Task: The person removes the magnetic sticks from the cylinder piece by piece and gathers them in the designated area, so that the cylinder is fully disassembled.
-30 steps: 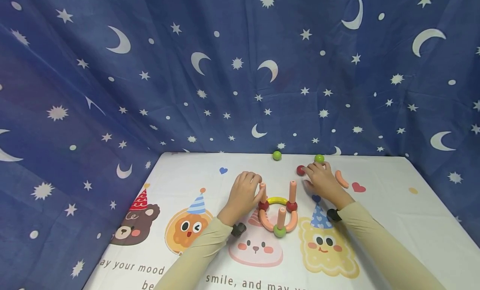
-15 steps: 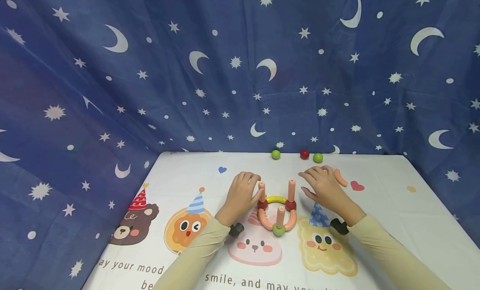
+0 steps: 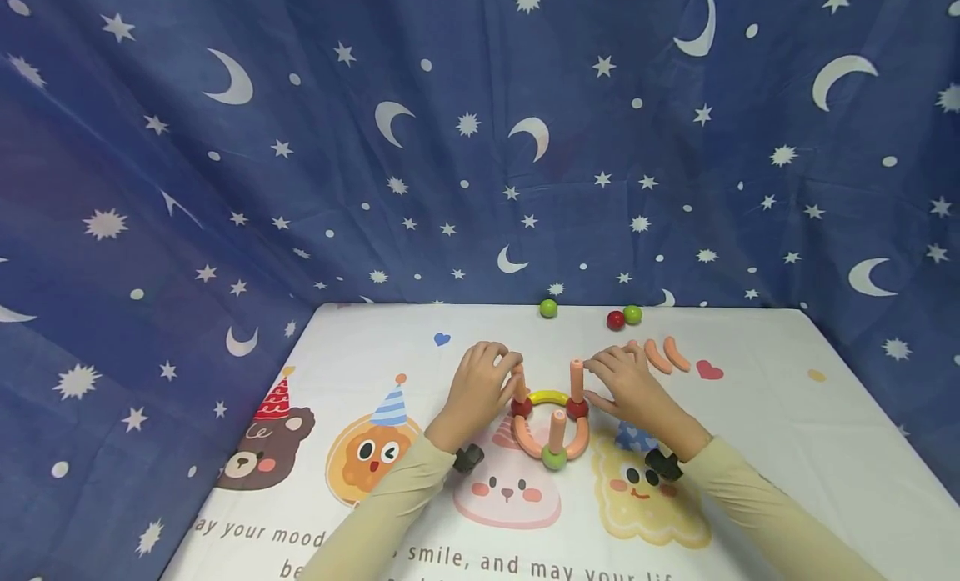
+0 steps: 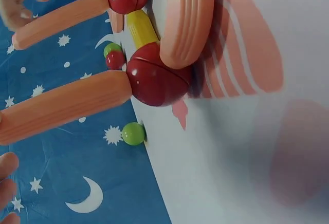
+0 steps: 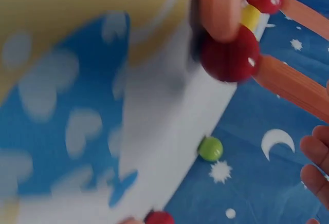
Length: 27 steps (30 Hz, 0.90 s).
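Observation:
A small toy frame of pink curved pieces, a yellow arc and red and green balls stands mid-table with three upright pink sticks. My left hand grips the left stick near its top. In the left wrist view this stick rises from a red ball. My right hand has its fingertips against the top of the right stick, fingers fairly straight. In the right wrist view that stick leaves a red ball, with the fingers just beside it.
At the table's far edge lie a green ball, a red ball and another green ball. Two loose pink sticks lie right of my right hand. A cartoon-printed cloth covers the table; a starry blue curtain hangs behind.
My right hand has moved left from the loose balls to the right upright stick. The red ball has rolled back beside the green one. A second loose stick has come into view. The left hand stayed.

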Tool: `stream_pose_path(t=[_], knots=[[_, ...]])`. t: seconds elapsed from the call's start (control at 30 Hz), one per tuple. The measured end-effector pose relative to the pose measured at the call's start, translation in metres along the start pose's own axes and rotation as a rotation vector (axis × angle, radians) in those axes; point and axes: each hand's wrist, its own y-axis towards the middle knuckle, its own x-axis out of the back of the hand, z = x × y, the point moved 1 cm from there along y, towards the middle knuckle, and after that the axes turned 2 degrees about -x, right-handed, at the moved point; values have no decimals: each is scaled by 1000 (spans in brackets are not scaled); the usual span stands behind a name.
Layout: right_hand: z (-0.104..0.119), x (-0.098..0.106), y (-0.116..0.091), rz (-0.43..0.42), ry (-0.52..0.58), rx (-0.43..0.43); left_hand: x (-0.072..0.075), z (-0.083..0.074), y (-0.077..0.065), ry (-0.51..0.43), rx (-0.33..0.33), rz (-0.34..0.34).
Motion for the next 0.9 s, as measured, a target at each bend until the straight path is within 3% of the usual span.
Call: stream_pose_path(t=[0.3, 0.5, 0.67, 0.9], knots=[[10, -31, 5, 62, 76, 35, 0, 28, -25, -53, 115, 36], [14, -43, 12, 114, 134, 62, -1, 50, -46, -110, 180, 161], [17, -46, 17, 140, 136, 94, -5, 61, -56, -81, 165, 272], [19, -49, 19, 201, 127, 99, -10, 63, -58, -50, 124, 404]])
